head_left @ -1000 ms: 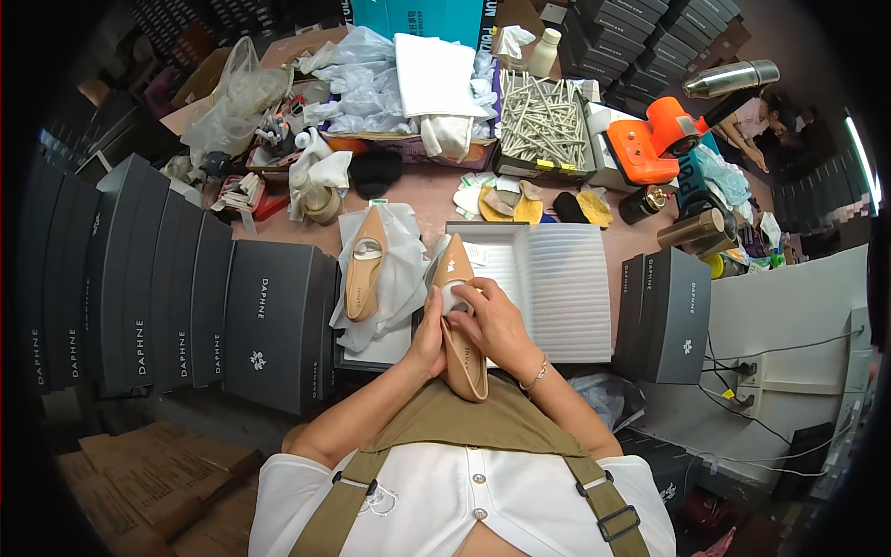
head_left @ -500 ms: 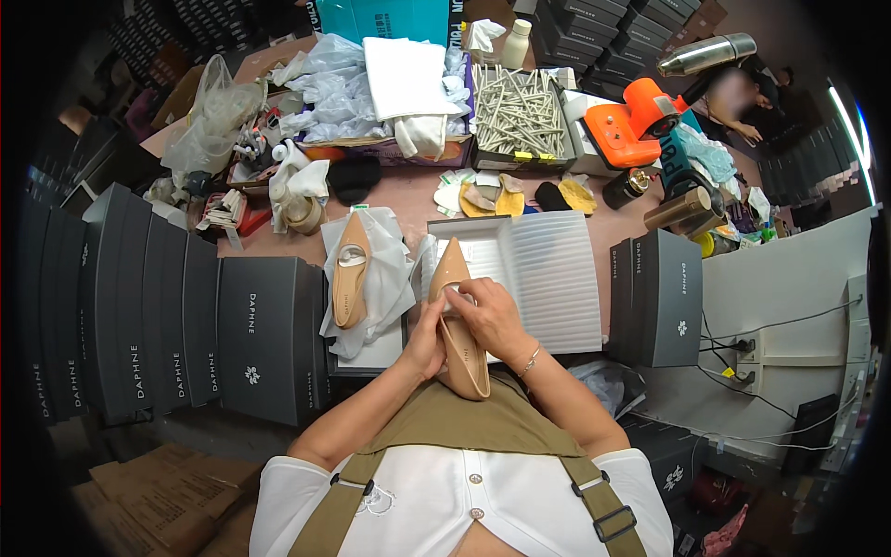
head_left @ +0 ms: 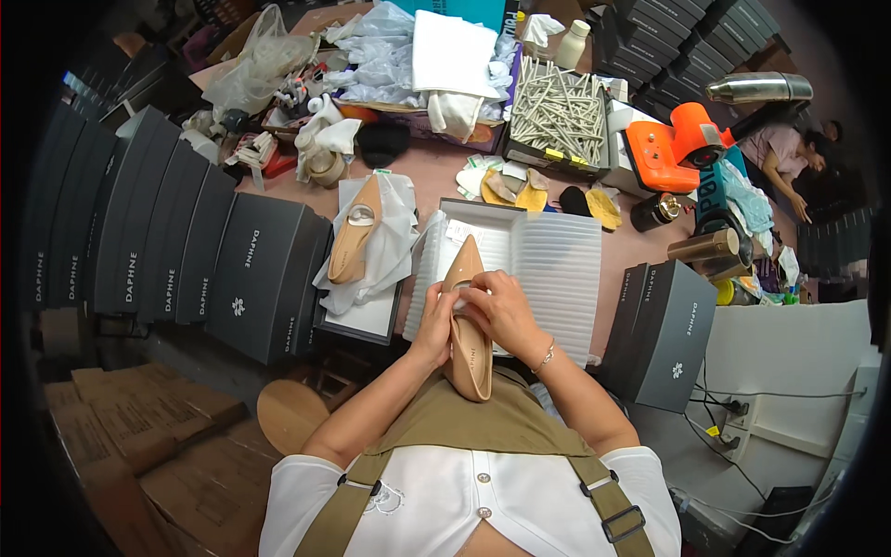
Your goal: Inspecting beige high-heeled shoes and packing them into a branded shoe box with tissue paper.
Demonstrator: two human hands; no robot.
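A beige pointed flat shoe point(head_left: 473, 360) is held toe-away over my lap, in front of the open shoe box point(head_left: 478, 210). My left hand point(head_left: 432, 325) wraps round the shoe's left side. My right hand point(head_left: 502, 312) has its fingers closed on a wad of white paper point(head_left: 459, 304) at the shoe's opening, partly hidden by the fingers. The matching shoe point(head_left: 347, 252), white stuffing in its toe, lies to the left on white tissue paper point(head_left: 397, 221) over a box part point(head_left: 371, 322). Ribbed white foam sheeting point(head_left: 561, 278) drapes over the open box's right side.
Dark grey shoe boxes point(head_left: 255, 269) stand along the left, with more boxes point(head_left: 661, 320) at the right. Behind are a carton of white sticks point(head_left: 559, 111), crumpled tissue point(head_left: 385, 46) and an orange tool stand point(head_left: 661, 153). Another person point(head_left: 780, 158) is at far right.
My view has turned, so the table appears tilted. My right hand's fingers have drawn in closer around the white wad; my left hand still holds the shoe.
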